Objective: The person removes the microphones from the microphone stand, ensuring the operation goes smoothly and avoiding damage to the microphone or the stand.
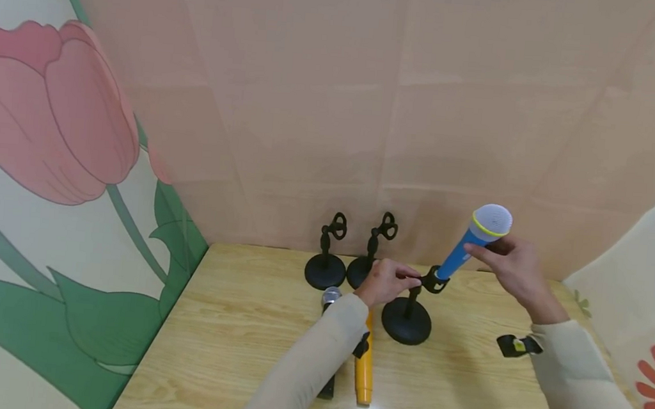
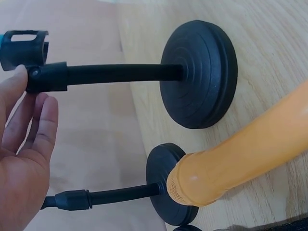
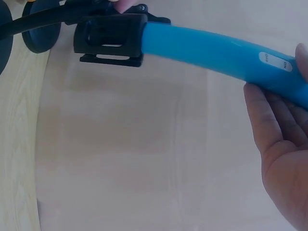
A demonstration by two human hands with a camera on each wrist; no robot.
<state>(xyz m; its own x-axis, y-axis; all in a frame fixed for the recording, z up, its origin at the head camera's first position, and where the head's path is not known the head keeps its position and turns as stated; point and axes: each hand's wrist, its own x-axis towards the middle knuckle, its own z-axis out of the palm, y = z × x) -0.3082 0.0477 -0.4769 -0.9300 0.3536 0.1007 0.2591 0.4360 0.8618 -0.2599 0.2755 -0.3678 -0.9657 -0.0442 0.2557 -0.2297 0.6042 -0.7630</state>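
Observation:
My right hand [image 1: 517, 271] holds a blue toy microphone [image 1: 457, 256] with a white head and yellow ring, thumb on one side and fingers on the other. The microphone is tilted, and its lower end sits at the mouth of the clip [image 3: 110, 38] of a black microphone stand [image 1: 407, 321]. With thumb and fingertips, my left hand [image 1: 383, 283] pinches the stand's joint just below the clip. In the left wrist view, the stand's stem and round base [image 2: 199, 74] show beside the left hand. How deep the microphone reaches into the clip is hard to see.
Two more black stands [image 1: 325, 272] with clips stand at the table's back edge, one partly behind my left hand. An orange microphone [image 1: 364, 377] and a black microphone with a silver head [image 1: 331, 296] lie under my left forearm. A pinkish backdrop [image 1: 311, 113] rises behind the table.

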